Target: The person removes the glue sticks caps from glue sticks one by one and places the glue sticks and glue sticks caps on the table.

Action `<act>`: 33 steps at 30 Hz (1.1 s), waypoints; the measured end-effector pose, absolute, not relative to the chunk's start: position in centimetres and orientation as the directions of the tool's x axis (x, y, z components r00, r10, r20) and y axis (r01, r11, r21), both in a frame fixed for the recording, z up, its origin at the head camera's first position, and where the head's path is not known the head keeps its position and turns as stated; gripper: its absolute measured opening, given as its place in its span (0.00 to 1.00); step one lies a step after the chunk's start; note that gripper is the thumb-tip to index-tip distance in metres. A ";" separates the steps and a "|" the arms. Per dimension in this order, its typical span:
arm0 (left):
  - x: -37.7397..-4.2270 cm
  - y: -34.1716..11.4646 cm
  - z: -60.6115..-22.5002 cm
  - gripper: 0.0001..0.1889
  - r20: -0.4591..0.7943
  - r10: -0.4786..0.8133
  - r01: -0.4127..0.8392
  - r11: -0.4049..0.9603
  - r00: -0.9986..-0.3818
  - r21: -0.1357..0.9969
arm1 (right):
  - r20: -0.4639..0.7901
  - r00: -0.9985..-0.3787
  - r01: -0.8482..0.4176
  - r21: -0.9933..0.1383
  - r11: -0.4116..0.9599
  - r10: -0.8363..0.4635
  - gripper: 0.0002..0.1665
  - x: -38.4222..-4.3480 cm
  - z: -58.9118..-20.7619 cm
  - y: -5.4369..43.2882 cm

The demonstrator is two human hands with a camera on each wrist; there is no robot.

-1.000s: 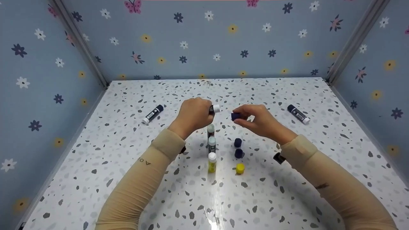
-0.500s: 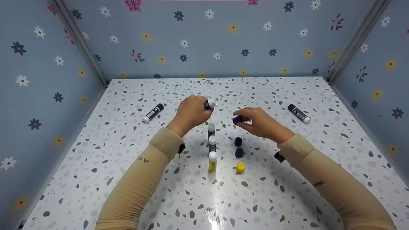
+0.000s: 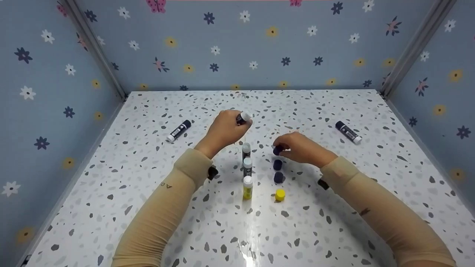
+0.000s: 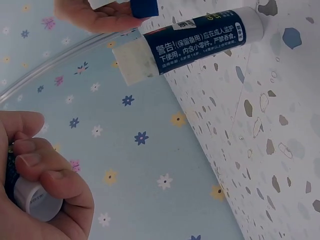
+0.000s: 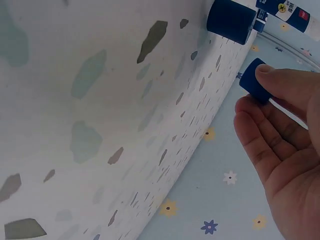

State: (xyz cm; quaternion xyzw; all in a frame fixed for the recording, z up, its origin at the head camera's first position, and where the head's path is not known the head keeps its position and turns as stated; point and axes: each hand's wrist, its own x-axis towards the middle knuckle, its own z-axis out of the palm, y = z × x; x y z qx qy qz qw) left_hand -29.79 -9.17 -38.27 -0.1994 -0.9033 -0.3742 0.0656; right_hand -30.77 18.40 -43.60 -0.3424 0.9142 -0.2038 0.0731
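In the head view my left hand [image 3: 225, 129] grips a dark-labelled glue stick [image 3: 243, 118], its pale end showing past the fingers. My right hand [image 3: 301, 148] pinches a dark blue cap [image 5: 255, 80] between thumb and fingertips, low at the far end of a row of caps. That row holds two dark blue caps [image 3: 278, 165] and a yellow cap [image 3: 280, 195]. To its left stand uncapped glue sticks in a line: two dark-labelled glue sticks [image 3: 247, 167] and a yellow glue stick [image 3: 247, 188]. One dark-labelled stick [image 4: 200, 42] looms large in the left wrist view.
Two capped glue sticks lie on the speckled table [image 3: 207, 230]: one glue stick [image 3: 179, 131] at the back left, another glue stick [image 3: 348, 132] at the back right. Flower-patterned panels [image 3: 237, 44] enclose the table at the back and both sides.
My right hand has come down and nearer with the blue cap, to the far end of the cap row. My left hand has shifted slightly back, tilting its glue stick more upward.
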 end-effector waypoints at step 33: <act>-31.2 -11.1 -40.8 0.15 0.038 0.376 0.206 0.418 -0.926 0.885 | -0.087 -0.752 -0.577 -0.391 0.717 -0.653 0.19 -31.6 -45.4 18.0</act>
